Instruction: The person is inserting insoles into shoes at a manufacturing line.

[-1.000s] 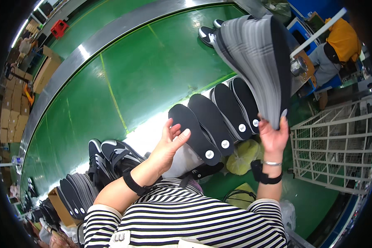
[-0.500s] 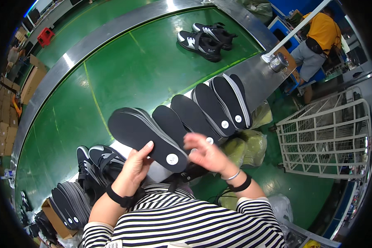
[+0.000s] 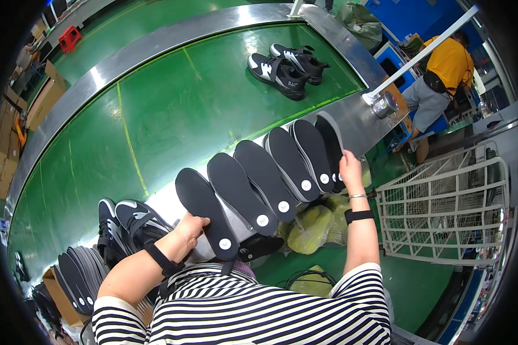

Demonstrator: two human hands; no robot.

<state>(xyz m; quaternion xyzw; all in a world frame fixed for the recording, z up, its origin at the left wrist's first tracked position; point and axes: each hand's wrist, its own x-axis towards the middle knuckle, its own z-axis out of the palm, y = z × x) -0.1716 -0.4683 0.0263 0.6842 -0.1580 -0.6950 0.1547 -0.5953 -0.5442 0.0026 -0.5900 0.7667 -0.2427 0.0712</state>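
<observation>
Several black insoles with grey edges and round white heel stickers lie in a fanned row along the near edge of the belt table. At the row's left end, my left hand (image 3: 191,227) has its thumb against the edge of the leftmost insole (image 3: 204,210); its other fingers are mostly hidden. My right hand (image 3: 350,170) reaches to the right end of the row and pinches the edge of the rightmost insole (image 3: 330,135), which stands tilted up. Between them rest more insoles, such as a middle one (image 3: 262,175).
Black sports shoes (image 3: 279,75) sit on the green belt (image 3: 167,109); another pair (image 3: 135,221) is by my left arm. A box of insoles (image 3: 77,282) stands at lower left. To the right are a white wire cart (image 3: 443,207), yellow-green bagged bundles (image 3: 311,227) and a person in orange (image 3: 452,63).
The insole stack from my left hand is now spread as part of the row at its left end. My right hand has moved right to the far insole and taken hold of it.
</observation>
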